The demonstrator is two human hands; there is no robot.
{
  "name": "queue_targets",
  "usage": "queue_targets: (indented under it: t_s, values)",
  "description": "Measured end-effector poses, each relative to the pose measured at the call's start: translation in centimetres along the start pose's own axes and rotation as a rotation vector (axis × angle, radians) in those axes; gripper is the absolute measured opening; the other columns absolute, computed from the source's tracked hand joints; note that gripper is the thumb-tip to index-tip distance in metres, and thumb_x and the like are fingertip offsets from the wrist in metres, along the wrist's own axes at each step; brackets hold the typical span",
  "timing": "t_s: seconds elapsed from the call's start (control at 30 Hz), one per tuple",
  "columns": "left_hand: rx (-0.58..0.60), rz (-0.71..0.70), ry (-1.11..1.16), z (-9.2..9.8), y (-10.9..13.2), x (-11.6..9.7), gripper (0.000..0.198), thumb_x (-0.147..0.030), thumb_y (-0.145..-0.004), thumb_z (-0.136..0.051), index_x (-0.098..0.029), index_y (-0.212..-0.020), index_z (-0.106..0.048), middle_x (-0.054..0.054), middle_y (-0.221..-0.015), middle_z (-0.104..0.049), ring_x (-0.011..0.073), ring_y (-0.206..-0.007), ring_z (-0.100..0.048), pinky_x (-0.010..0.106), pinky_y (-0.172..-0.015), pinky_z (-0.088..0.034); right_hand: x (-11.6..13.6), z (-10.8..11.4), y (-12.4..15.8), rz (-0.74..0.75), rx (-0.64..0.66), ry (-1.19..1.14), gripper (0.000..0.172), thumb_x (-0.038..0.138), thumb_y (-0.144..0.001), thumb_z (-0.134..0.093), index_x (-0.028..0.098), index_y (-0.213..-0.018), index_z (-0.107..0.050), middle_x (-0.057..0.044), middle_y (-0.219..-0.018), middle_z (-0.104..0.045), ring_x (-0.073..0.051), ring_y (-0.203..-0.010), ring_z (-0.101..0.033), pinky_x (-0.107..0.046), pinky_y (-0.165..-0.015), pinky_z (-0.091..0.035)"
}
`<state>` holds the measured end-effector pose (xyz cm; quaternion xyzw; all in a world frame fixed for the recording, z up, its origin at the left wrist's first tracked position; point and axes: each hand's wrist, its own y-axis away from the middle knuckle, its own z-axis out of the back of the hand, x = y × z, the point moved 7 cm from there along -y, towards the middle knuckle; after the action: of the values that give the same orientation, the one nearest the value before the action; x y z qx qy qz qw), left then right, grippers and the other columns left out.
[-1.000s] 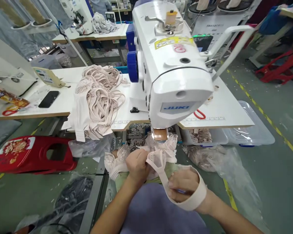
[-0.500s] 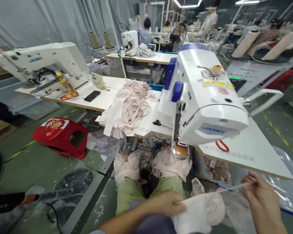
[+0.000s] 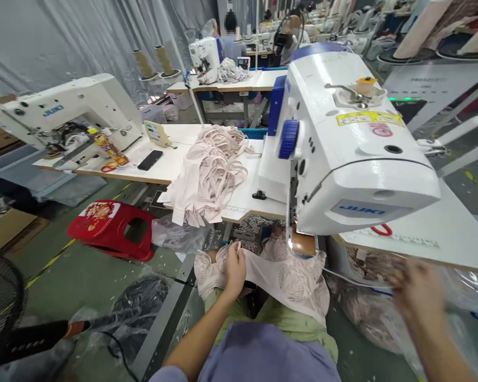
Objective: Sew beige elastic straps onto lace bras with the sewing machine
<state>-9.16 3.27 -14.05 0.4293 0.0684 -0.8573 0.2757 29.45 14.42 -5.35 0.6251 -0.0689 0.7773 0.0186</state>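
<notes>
A pale pink lace bra [image 3: 298,278] is stretched across my lap, just below the sewing machine's [image 3: 354,175] front end. My left hand [image 3: 235,268] is closed on the band at its left end. Out to the right, my right hand [image 3: 418,292] is smeared by motion, its fingers closed at the end of a thin pale strap [image 3: 358,281] that runs from the bra's right side. Another bra [image 3: 209,270] rests over my left knee, partly behind my left hand. More lace fabric lies over my right knee, partly covered by the held bra.
A heap of pale pink bras [image 3: 211,175] lies on the white table left of the machine. Red-handled scissors [image 3: 382,229] are under the machine head. A phone [image 3: 150,159] and a second machine [image 3: 83,114] stand farther left, with a red stool [image 3: 111,228] on the floor below.
My left hand has moved left and up, bringing the bra from the lower right onto my lap. My right hand stays at the right with the strap. The view has shifted closer to the machine.
</notes>
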Motion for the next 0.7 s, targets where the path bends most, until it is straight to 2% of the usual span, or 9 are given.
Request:
queue_targets:
  t_s: [0.03, 0.1, 0.17, 0.27, 0.4, 0.47, 0.57, 0.63, 0.7]
  values:
    - [0.000, -0.031, -0.005, -0.1, 0.1, -0.6, 0.036, -0.021, -0.096, -0.032, -0.013, -0.124, -0.053, 0.018, -0.115, -0.067, 0.0261, -0.104, -0.066, 0.037, -0.086, -0.051, 0.3, -1.6, 1.4, -0.015, -0.007, 0.050, 0.046, 0.070, -0.077, -0.061, 0.028, -0.070, -0.044, -0.002, -0.060, -0.058, -0.014, -0.041, -0.039, -0.031, -0.038, -0.031]
    - [0.053, -0.116, -0.007, -0.4, 0.6, -2.1, 0.034, -0.024, -0.094, -0.037, -0.014, -0.122, -0.053, 0.017, -0.109, -0.068, 0.0270, -0.097, -0.067, 0.039, -0.083, -0.051, 1.0, -4.8, 4.1, -0.022, 0.047, 0.127, 0.039, 0.060, -0.072, -0.070, 0.024, -0.077, -0.055, -0.004, -0.070, -0.064, -0.017, -0.053, -0.054, -0.030, -0.046, -0.039]
    - [0.152, -0.225, 0.004, -0.6, 1.4, -4.3, 0.028, -0.028, -0.092, -0.042, -0.017, -0.111, -0.059, 0.012, -0.097, -0.070, 0.0252, -0.086, -0.068, 0.036, -0.078, -0.051, 2.0, -8.6, 6.5, 0.053, 0.303, 0.264, 0.026, 0.049, -0.082, -0.061, 0.023, -0.081, -0.056, -0.002, -0.071, -0.064, -0.015, -0.054, -0.054, -0.029, -0.052, -0.041]
    - [0.319, -0.382, 0.037, -0.3, 3.0, -8.1, 0.023, -0.032, -0.091, -0.044, -0.021, -0.094, -0.064, 0.005, -0.081, -0.070, 0.0185, -0.071, -0.065, 0.028, -0.069, -0.050, 3.5, -11.6, 8.9, 0.114, 0.537, 0.288, 0.016, 0.039, -0.088, -0.053, 0.023, -0.085, -0.052, 0.003, -0.066, -0.059, -0.009, -0.043, -0.042, -0.024, -0.047, -0.033]
    - [0.530, -0.564, 0.061, 0.3, 5.4, -12.9, 0.026, -0.032, -0.093, -0.047, -0.019, -0.100, -0.069, 0.005, -0.087, -0.074, 0.0156, -0.073, -0.067, 0.023, -0.065, -0.049, 5.0, -12.4, 10.0, 0.167, 0.650, 0.313, 0.008, 0.030, -0.090, -0.052, 0.023, -0.087, -0.049, 0.009, -0.053, -0.043, -0.009, -0.042, -0.037, -0.022, -0.047, -0.026]
    - [0.583, -0.599, 0.023, 0.2, 6.2, -14.0, 0.027, -0.036, -0.092, -0.053, -0.018, -0.105, -0.069, 0.006, -0.088, -0.074, 0.0165, -0.076, -0.067, 0.023, -0.064, -0.047, 5.5, -12.4, 10.1, 0.219, 0.671, 0.367, 0.004, 0.026, -0.090, -0.052, 0.023, -0.088, -0.049, 0.009, -0.055, -0.045, -0.010, -0.045, -0.041, -0.023, -0.049, -0.027]
    - [0.565, -0.615, -0.094, -0.4, 6.6, -13.9, 0.027, -0.035, -0.095, -0.049, -0.019, -0.086, -0.068, 0.002, -0.070, -0.067, 0.0142, -0.061, -0.060, 0.023, -0.056, -0.041, 5.7, -12.7, 10.0, 0.240, 0.712, 0.431, 0.004, 0.024, -0.091, -0.053, 0.022, -0.094, -0.053, 0.005, -0.065, -0.057, -0.011, -0.050, -0.046, -0.024, -0.051, -0.029]
    - [0.515, -0.668, -0.146, -0.6, 6.8, -13.7, 0.035, -0.032, -0.098, -0.043, -0.019, -0.073, -0.063, 0.001, -0.062, -0.061, 0.0129, -0.055, -0.055, 0.024, -0.053, -0.037, 5.4, -12.8, 9.7, 0.186, 0.759, 0.410, 0.008, 0.025, -0.092, -0.055, 0.021, -0.097, -0.059, 0.001, -0.074, -0.065, -0.012, -0.057, -0.052, -0.024, -0.055, -0.033]
    - [0.475, -0.731, -0.159, -0.7, 7.0, -13.7, 0.036, -0.032, -0.098, -0.040, -0.019, -0.070, -0.060, 0.001, -0.062, -0.058, 0.0128, -0.055, -0.053, 0.024, -0.053, -0.036, 5.2, -13.0, 9.4, 0.116, 0.807, 0.336, 0.014, 0.030, -0.093, -0.056, 0.020, -0.092, -0.066, -0.001, -0.079, -0.068, -0.014, -0.066, -0.057, -0.025, -0.060, -0.038]
